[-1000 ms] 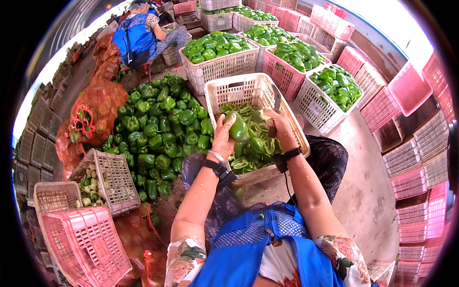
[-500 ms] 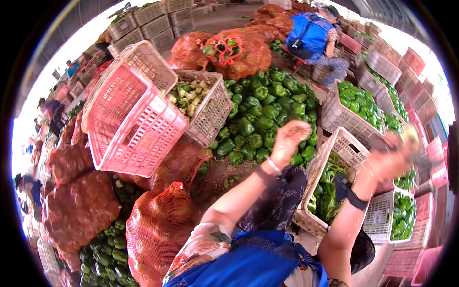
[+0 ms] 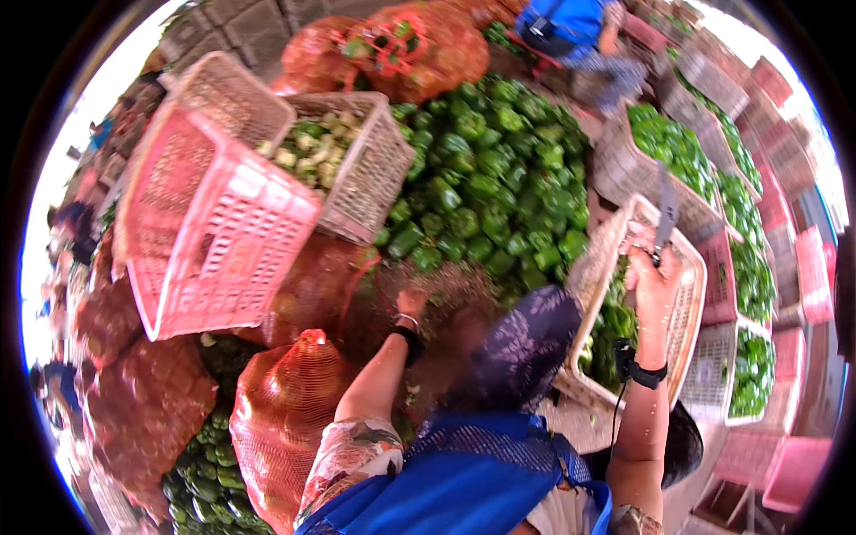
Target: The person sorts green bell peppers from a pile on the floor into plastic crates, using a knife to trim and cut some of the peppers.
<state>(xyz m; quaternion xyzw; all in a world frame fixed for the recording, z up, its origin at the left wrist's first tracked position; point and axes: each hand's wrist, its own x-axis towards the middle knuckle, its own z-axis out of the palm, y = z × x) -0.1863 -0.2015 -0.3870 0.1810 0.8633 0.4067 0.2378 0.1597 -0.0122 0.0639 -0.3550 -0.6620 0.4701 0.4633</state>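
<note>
My right hand (image 3: 655,275) is closed round a knife (image 3: 667,214), its blade pointing up and away over the far end of a pale crate (image 3: 584,334). Inside that crate, beside my right wrist, lie green peppers (image 3: 610,314). Low over the littered ground, my left hand (image 3: 412,303) reaches down between a red mesh sack (image 3: 290,428) and the near edge of a big heap of green bell peppers (image 3: 481,178). It is small and blurred, so its fingers cannot be made out.
At the left, a pink crate (image 3: 223,241) leans beside a crate of pale pepper cores (image 3: 357,196). Full mesh sacks (image 3: 437,53) stand behind the heap. Another person in blue (image 3: 571,22) sits at the far right, near stacked crates of peppers (image 3: 669,147).
My left hand has swung left and down to the ground from in front of the pepper heap. My right hand, with the knife, has moved left over the crate. The view has shifted.
</note>
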